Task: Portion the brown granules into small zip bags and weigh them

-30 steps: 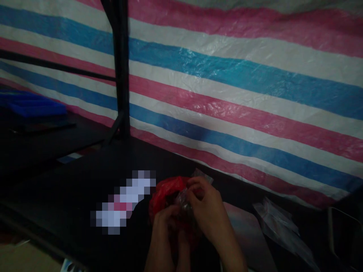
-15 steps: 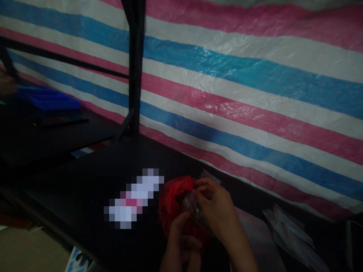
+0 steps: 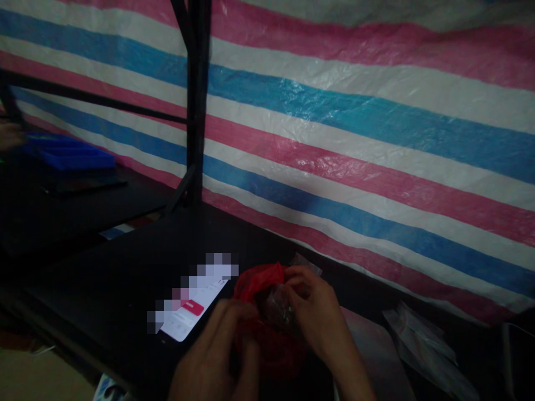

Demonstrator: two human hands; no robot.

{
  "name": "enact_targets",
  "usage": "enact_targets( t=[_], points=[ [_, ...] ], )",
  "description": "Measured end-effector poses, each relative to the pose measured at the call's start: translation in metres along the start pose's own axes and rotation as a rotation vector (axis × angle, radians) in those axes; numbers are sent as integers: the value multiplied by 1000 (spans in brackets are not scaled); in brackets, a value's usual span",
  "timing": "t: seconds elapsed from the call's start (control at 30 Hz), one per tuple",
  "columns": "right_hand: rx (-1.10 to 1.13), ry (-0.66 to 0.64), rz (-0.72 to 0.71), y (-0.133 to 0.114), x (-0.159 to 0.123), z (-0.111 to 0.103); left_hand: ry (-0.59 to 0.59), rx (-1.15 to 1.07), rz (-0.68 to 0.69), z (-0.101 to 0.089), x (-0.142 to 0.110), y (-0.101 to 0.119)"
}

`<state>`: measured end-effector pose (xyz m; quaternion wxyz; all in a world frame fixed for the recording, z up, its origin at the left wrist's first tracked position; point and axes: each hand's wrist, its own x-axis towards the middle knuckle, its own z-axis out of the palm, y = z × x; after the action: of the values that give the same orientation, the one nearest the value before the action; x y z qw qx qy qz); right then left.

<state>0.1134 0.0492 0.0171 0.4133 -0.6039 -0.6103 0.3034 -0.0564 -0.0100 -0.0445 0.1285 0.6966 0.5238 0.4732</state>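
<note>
A red plastic bag (image 3: 278, 348) sits on the dark table with its mouth gaping upward. My left hand (image 3: 219, 348) is closed at the near left rim of this bag, thumb and fingers around its edge. Pinched in my right hand (image 3: 317, 312) is a small clear plastic bag (image 3: 279, 305) at the red bag's mouth; its contents are too dark to make out. To the left of the red bag lies a phone (image 3: 196, 306) with a lit screen, partly pixelated.
Several clear plastic bags (image 3: 428, 348) lie at the right, beside a pale flat panel (image 3: 371, 345). A blue compartment tray (image 3: 79, 159) stands on the far left table, near another person's hand (image 3: 10, 136). A black post (image 3: 196, 111) rises before the striped sheet (image 3: 355, 150).
My left hand has moved left and up, from the front of the red bag to its left rim. My right hand still holds the clear bag, and the view has shifted slightly.
</note>
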Motion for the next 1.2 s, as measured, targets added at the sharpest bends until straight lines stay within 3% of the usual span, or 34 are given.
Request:
enact_targets(
  t=[0.1,0.17,0.43,0.6,0.7,0.77,0.83,1.0,1.13,1.2],
  points=[
    [-30,-1,-22,4,-2,3,46,403,83,-21,10,-26],
    [-45,13,-22,3,-3,4,-8,515,165,-23,9,-41],
    [-61,-8,-5,-6,-7,-1,-221,494,136,-11,1,-58],
    [-68,16,-4,-3,-6,-5,-197,496,203,-18,4,-64],
    [-57,25,-18,0,-6,-7,-66,516,310,-20,9,-55],
    [-33,19,-35,1,-5,-8,42,496,310,-14,15,-41],
    [-14,11,-50,3,-5,-8,11,461,352,-3,22,-27],
    [-45,19,-33,0,-8,-9,6,554,307,13,32,-6],
    [16,11,-43,-2,-10,-10,88,236,132,17,13,12],
    [31,22,-35,-3,-9,-10,-34,-93,-69,30,-6,25]
  ],
)
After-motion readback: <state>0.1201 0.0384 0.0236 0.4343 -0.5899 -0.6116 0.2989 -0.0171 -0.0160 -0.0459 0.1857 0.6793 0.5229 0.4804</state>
